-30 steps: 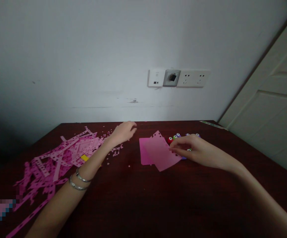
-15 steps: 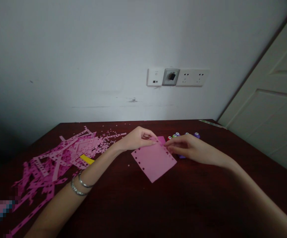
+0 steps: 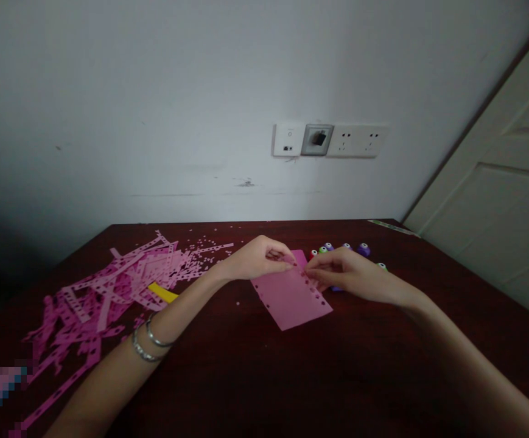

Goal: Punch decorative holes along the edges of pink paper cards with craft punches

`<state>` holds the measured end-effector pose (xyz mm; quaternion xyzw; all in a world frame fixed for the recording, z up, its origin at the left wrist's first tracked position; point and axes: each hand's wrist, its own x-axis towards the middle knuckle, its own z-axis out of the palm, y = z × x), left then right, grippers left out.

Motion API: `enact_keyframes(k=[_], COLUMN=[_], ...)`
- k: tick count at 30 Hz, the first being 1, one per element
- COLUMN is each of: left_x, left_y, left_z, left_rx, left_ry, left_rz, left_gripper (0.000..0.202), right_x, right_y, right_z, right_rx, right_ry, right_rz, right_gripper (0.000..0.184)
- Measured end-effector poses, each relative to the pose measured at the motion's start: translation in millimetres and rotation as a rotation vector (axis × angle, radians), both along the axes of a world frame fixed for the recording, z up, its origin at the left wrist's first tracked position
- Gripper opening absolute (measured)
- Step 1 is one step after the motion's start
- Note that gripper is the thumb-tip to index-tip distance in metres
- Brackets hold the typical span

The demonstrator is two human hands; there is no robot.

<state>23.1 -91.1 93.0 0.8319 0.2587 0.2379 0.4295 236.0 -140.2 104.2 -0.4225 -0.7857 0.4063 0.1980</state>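
A pink sheet of paper [image 3: 289,301] with small holes punched along its edges hangs tilted above the dark table. My left hand [image 3: 262,258] pinches its upper left edge between thumb and fingers. At the upper right edge, my right hand [image 3: 344,271] has its fingertips closed on the same paper. More pink paper shows behind the top of the sheet; whether it is a separate piece I cannot tell. Behind my right hand stand several small coloured paper punches with round white tops, among them a purple one [image 3: 363,249]; some are partly hidden by the hand.
A heap of punched pink paper strips [image 3: 122,286] covers the table's left side, with tiny punched bits [image 3: 200,255] scattered beside it. A yellow strip [image 3: 162,293] lies near my left forearm. Wall sockets [image 3: 353,141] are above the table [image 3: 264,383], and a white door [image 3: 501,201] stands at right.
The pink sheet has turned slightly in my hands, its lower corner shifting up and its right corner rightward and down. My left hand has moved slightly right.
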Motion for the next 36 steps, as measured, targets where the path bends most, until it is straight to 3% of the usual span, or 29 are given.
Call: enact_keyframes(k=[8,14,21,31,36], left_x=[3.5,7.2,7.1,12.3,10.5], left_y=[-4.1,-11.8,-14.1,-9.7,-5.2], left_z=[-0.7,3.5,-4.4,-9.9,-10.0], left_rx=[0.006,0.245,-0.018,-0.084,-0.137], left_ry=[-0.015,-0.082,0.027,-0.029,-0.086], left_rz=[0.008,0.435,0.079,0.103,0.040], left_gripper=[0.021,0.019,0.020,0.011,0.010], right_x=[-0.8,-3.8,-9.8,-17.3,-17.1], right_y=[2.2,1.8,1.0,-2.9,-2.0], right_z=[-5.7,-3.7,-5.5,-7.3,-8.4], right_rx=[0.065,0.173,0.289,0.379,0.408], right_ry=[-0.029,-0.104,-0.132,-0.174,-0.163], right_rz=[0.007,-0.086,-0.093,-0.061,-0.038], right_gripper=[0.017,0.018,0.021,0.022,0.021])
